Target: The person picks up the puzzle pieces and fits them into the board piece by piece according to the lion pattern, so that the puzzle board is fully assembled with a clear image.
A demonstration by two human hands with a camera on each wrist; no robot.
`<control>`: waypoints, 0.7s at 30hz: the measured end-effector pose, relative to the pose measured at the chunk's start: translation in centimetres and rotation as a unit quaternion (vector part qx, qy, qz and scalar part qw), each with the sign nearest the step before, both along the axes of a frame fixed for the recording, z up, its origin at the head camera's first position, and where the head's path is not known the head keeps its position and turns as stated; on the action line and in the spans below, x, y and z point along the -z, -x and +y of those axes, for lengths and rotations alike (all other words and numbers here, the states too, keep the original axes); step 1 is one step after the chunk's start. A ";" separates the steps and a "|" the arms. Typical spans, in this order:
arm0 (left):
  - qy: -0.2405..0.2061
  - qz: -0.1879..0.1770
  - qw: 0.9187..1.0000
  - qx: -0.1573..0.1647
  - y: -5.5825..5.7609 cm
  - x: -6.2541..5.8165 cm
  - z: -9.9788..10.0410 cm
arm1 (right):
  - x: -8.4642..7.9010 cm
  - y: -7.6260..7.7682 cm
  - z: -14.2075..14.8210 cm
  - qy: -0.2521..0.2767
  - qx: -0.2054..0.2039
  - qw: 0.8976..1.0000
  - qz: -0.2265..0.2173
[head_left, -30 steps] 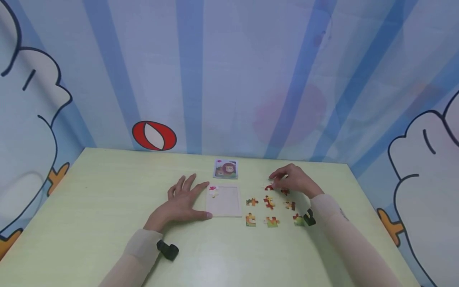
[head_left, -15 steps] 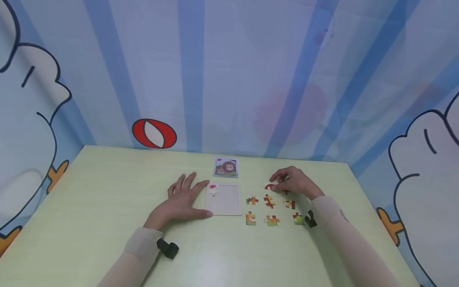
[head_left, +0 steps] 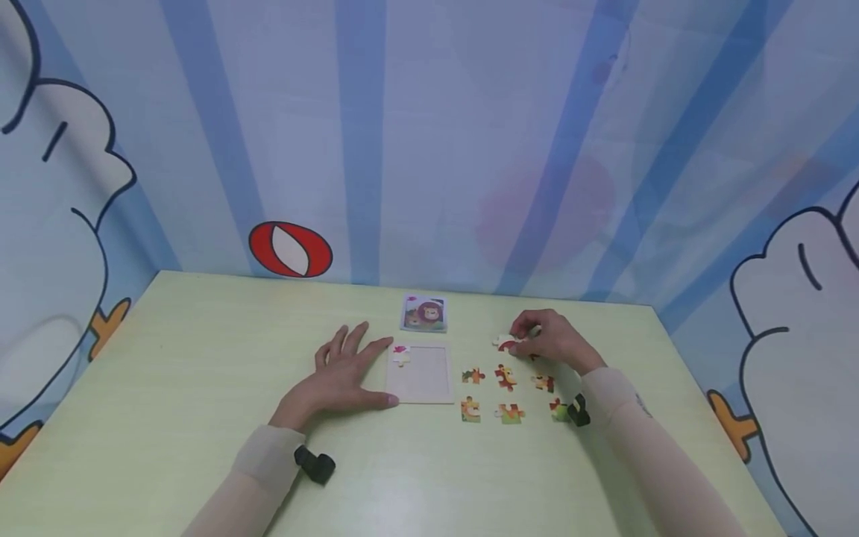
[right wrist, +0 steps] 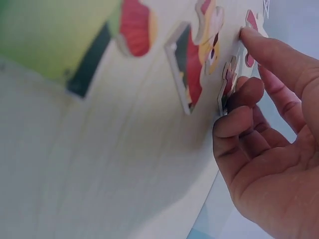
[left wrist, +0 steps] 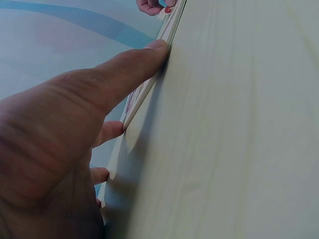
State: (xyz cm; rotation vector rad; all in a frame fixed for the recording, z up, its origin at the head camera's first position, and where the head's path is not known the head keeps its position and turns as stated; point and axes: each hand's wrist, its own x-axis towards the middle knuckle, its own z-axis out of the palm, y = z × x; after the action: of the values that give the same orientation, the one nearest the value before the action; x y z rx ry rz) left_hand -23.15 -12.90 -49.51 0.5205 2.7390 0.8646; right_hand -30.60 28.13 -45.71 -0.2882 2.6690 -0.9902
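Note:
My left hand [head_left: 338, 377] lies spread at the left side of a square puzzle board [head_left: 424, 377]. Its thumb touches the near left corner and its index finger the far left one. One puzzle piece with a pink shape [head_left: 400, 354] sits in the board's far left corner. To the right, my right hand [head_left: 550, 339] pinches a red and white puzzle piece [head_left: 505, 342] between thumb and fingers. Beneath that hand another piece [right wrist: 229, 82] is partly hidden. In the left wrist view, the left thumb [left wrist: 132, 67] rests along the board's edge.
Several loose puzzle pieces lie in rows right of the board, among them a lion-coloured piece [head_left: 505, 377] and a green and orange one [head_left: 510, 414]. A lion picture card [head_left: 424, 313] lies behind the board. A printed cloth [head_left: 429, 149] hangs behind the table [head_left: 221, 335].
The right hand's fingers have closed in on the red and white piece, which has shifted slightly and shows more of its white part. The left hand stays at the board.

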 end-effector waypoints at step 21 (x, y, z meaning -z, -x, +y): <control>0.005 -0.002 1.000 -0.001 -0.1 -0.2 0.2 | -1.0 -0.2 -0.5 0.061 0.011 0.998 -0.016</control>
State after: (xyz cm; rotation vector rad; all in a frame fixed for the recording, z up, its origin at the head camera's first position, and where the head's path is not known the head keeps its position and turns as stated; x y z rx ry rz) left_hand -23.09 -12.74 -49.32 0.5142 2.7389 0.8497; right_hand -30.44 27.61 -44.66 -0.2669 2.5940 -1.1566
